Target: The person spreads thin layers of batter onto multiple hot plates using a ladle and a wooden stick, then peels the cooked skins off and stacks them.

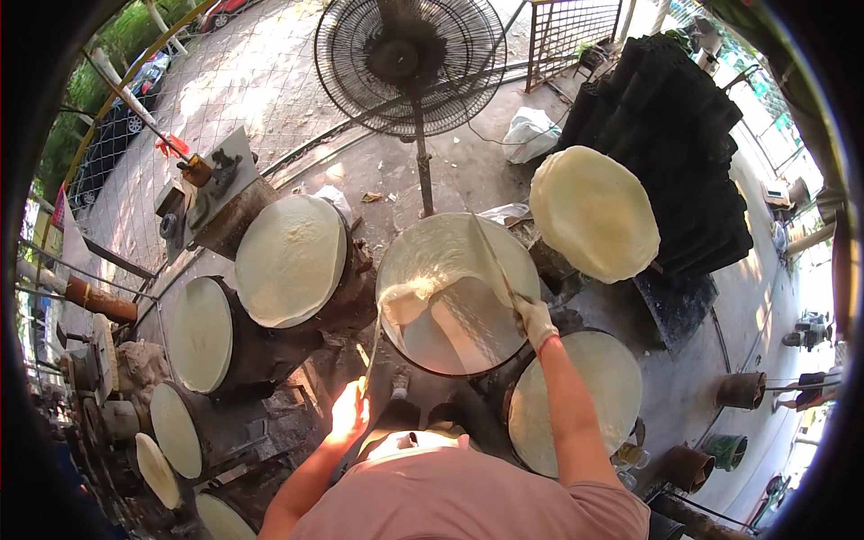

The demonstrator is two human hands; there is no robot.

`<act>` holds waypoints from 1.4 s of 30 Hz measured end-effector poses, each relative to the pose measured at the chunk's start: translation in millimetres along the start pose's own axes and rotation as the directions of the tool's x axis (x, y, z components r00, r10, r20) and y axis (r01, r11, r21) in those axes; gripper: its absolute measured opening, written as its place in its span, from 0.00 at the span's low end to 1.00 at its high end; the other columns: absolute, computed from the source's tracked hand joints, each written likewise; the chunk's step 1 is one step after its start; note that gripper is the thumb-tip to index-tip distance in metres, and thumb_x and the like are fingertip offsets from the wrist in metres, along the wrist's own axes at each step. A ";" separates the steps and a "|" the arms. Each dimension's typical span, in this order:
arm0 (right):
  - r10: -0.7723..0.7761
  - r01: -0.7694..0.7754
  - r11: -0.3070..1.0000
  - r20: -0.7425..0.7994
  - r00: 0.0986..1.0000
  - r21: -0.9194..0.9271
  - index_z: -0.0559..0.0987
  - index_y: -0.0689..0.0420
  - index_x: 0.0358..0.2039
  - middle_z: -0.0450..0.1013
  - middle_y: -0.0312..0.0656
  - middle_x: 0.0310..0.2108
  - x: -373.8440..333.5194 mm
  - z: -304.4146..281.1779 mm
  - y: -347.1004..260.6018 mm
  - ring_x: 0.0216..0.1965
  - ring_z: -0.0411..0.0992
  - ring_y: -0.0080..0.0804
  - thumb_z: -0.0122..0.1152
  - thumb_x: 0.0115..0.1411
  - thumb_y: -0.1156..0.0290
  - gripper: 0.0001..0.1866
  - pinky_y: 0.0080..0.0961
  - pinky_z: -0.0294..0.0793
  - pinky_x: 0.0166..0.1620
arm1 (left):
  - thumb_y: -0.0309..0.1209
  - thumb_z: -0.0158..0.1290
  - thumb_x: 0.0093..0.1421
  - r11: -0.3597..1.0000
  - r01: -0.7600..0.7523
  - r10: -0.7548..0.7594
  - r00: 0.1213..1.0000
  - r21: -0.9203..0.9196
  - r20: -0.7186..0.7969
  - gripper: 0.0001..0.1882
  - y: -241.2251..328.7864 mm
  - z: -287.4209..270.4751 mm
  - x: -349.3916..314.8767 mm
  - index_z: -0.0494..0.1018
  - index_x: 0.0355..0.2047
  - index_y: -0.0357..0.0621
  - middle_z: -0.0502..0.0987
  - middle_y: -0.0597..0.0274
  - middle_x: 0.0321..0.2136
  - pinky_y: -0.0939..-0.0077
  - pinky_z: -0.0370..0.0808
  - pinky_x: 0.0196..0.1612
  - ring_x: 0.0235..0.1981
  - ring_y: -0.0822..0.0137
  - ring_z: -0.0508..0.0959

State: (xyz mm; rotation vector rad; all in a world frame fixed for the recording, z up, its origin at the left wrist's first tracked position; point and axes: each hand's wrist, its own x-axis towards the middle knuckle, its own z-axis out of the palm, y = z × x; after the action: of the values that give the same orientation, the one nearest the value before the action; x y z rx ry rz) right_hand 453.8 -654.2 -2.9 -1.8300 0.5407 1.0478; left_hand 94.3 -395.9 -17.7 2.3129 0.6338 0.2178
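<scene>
In front of me is a large round griddle point(454, 337) with a thin pale flatbread sheet point(432, 247) across its far half. The sheet's near part looks raised or folded back, and the smooth surface shows below it. My right hand point(535, 322), in a whitish glove, is closed around a long thin stick point(493, 252) that slants over the griddle's right side. At the griddle's near left, my left hand point(349, 412) is closed on another thin stick point(373, 346), whose far end reaches the left edge of the sheet. Whether that end touches the sheet I cannot tell.
More round griddles with pale sheets stand at left point(292, 261) and right point(580, 396). Pale round flatbreads point(594, 214) lie beside a tall dark pile point(657, 144). A standing fan point(409, 67) is straight ahead. Metal buckets point(741, 390) stand at right; a wire fence point(117, 153) runs far left.
</scene>
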 end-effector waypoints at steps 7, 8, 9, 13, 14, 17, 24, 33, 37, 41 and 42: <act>-0.087 0.194 0.966 0.492 0.866 -0.171 0.80 0.52 0.37 0.63 0.33 0.15 -12.5 2.6 30.3 0.10 0.53 0.20 0.61 0.56 0.60 0.12 0.23 0.49 0.13 | 0.19 0.51 0.53 0.936 -0.178 0.188 0.982 0.304 -0.002 0.16 25.5 -31.8 -45.7 0.69 0.44 0.39 0.75 0.50 0.34 0.68 0.76 0.35 0.32 0.51 0.78; -0.091 0.196 0.966 0.490 0.867 -0.167 0.80 0.52 0.37 0.63 0.33 0.15 -7.8 -0.6 34.9 0.10 0.53 0.20 0.61 0.56 0.60 0.12 0.23 0.49 0.13 | 0.20 0.52 0.53 0.916 -0.196 0.195 0.980 0.349 0.037 0.17 24.4 -35.5 -49.1 0.69 0.44 0.39 0.76 0.50 0.34 0.68 0.76 0.34 0.31 0.51 0.78; -0.088 0.119 0.988 0.281 0.956 -0.097 0.79 0.53 0.38 0.63 0.33 0.15 2.3 -0.5 40.2 0.10 0.53 0.20 0.60 0.57 0.62 0.12 0.24 0.49 0.12 | 0.20 0.51 0.52 0.917 -0.233 0.243 0.970 0.325 0.010 0.17 22.4 -37.8 -48.1 0.69 0.45 0.40 0.76 0.51 0.35 0.67 0.77 0.34 0.31 0.51 0.78; -0.197 0.174 0.976 0.192 0.961 0.132 0.78 0.55 0.43 0.64 0.34 0.17 -19.1 9.5 61.6 0.10 0.54 0.21 0.56 0.59 0.65 0.13 0.24 0.51 0.13 | 0.21 0.51 0.53 0.899 -0.256 0.252 0.966 0.355 0.058 0.19 3.9 -47.6 -46.8 0.69 0.46 0.42 0.75 0.52 0.37 0.66 0.76 0.34 0.33 0.51 0.78; -0.162 0.169 0.986 0.314 0.935 0.005 0.78 0.55 0.43 0.64 0.34 0.17 -25.8 15.9 66.3 0.10 0.54 0.21 0.56 0.59 0.65 0.14 0.24 0.51 0.13 | 0.21 0.51 0.53 0.896 -0.271 0.264 0.962 0.351 0.068 0.19 -2.6 -50.2 -44.8 0.69 0.46 0.42 0.75 0.52 0.37 0.66 0.76 0.34 0.33 0.51 0.78; -0.113 0.129 0.992 0.444 0.889 -0.005 0.74 0.54 0.50 0.65 0.33 0.19 -40.5 24.4 95.6 0.12 0.55 0.20 0.55 0.61 0.63 0.18 0.21 0.52 0.15 | 0.21 0.51 0.53 0.913 -0.298 0.275 0.954 0.279 0.119 0.19 -13.4 -68.0 -38.9 0.69 0.47 0.42 0.74 0.51 0.37 0.65 0.76 0.34 0.33 0.51 0.77; -0.246 0.125 0.790 0.124 0.961 0.600 0.72 0.50 0.45 0.61 0.31 0.16 -142.3 147.0 211.5 0.11 0.51 0.17 0.51 0.63 0.64 0.11 0.18 0.48 0.14 | 0.22 0.52 0.54 0.862 -0.508 0.508 0.861 -0.015 0.020 0.17 -83.6 -96.6 -25.1 0.69 0.45 0.39 0.74 0.49 0.35 0.62 0.76 0.32 0.31 0.48 0.77; -0.225 0.344 0.746 -0.270 0.936 0.570 0.75 0.53 0.35 0.65 0.29 0.16 -111.4 352.7 166.0 0.14 0.59 0.18 0.55 0.61 0.60 0.10 0.20 0.57 0.18 | 0.26 0.50 0.59 0.902 -0.080 0.154 0.978 -0.425 0.144 0.10 -85.0 -188.5 -5.3 0.68 0.42 0.38 0.66 0.66 0.18 0.79 0.62 0.18 0.15 0.77 0.64; -0.149 0.499 0.706 -0.584 0.798 0.503 0.76 0.52 0.38 0.63 0.30 0.16 -58.4 417.3 200.9 0.15 0.60 0.20 0.53 0.63 0.60 0.11 0.22 0.56 0.18 | 0.24 0.45 0.63 0.661 0.244 -0.026 0.953 -0.710 0.303 0.07 -123.5 -216.3 -23.1 0.66 0.41 0.39 0.62 0.70 0.16 0.84 0.57 0.13 0.09 0.80 0.59; -0.341 0.421 0.907 -0.556 0.758 0.018 0.76 0.58 0.41 0.74 0.46 0.28 -63.5 395.6 196.3 0.30 0.72 0.39 0.51 0.62 0.59 0.16 0.31 0.69 0.34 | 0.22 0.44 0.62 0.622 0.326 -0.084 0.932 -0.712 0.353 0.08 -150.3 -240.2 -42.3 0.64 0.42 0.36 0.62 0.69 0.14 0.83 0.57 0.12 0.08 0.78 0.59; -0.243 0.331 0.943 -0.584 0.774 0.046 0.77 0.56 0.39 0.72 0.40 0.22 -31.1 376.6 220.9 0.23 0.70 0.32 0.51 0.63 0.61 0.14 0.28 0.68 0.28 | 0.22 0.44 0.62 0.624 0.322 -0.059 0.928 -0.712 0.368 0.08 -145.1 -241.7 -44.3 0.64 0.42 0.36 0.62 0.69 0.14 0.83 0.57 0.12 0.08 0.78 0.59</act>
State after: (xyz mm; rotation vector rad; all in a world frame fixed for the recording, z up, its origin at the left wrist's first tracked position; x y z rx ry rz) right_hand 115.0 -429.9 -165.6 -2.0084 0.6385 0.2201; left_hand -78.3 -182.4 60.2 1.3851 0.4882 -0.0022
